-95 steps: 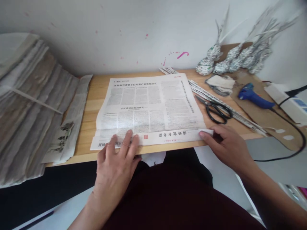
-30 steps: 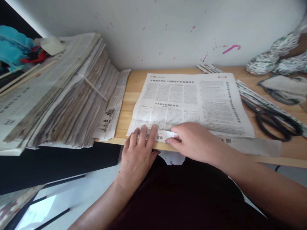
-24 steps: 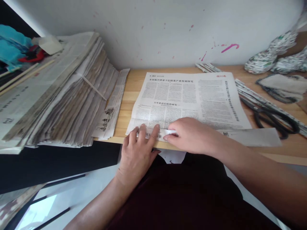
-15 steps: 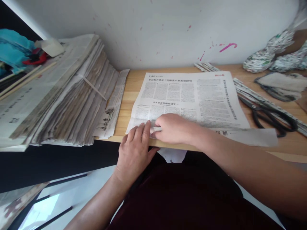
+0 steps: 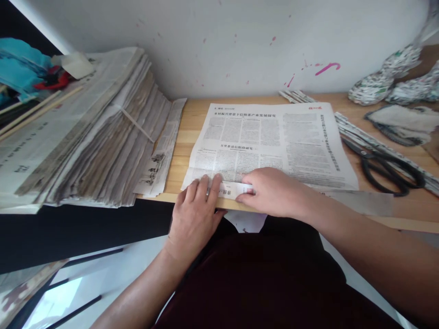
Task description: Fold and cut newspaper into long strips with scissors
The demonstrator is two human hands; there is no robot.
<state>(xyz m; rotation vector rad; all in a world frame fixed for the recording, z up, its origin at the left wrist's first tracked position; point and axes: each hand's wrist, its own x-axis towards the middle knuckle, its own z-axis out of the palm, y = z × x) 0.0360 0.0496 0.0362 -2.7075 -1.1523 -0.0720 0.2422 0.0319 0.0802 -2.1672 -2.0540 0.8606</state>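
Observation:
A printed newspaper sheet lies on the wooden table, its near edge folded over into a narrow strip. My left hand presses the left part of this fold with its fingers stretched out, the thumb at the table's edge. The thumb and fingers of my right hand are pinched on the fold, just to the right. Past my right forearm, a pale paper strip sticks out along the table's front. Black-handled scissors lie to the right of the sheet.
A tall newspaper stack stands at left, with sticks and a blue item on top. Beside it lies a narrow newspaper piece. At right are rolled paper sticks, a cloth and woven paper bundles by the wall.
My right hand has slid to the right along the near edge, away from my left hand. More of the folded strip shows between them. The left hand stays in place.

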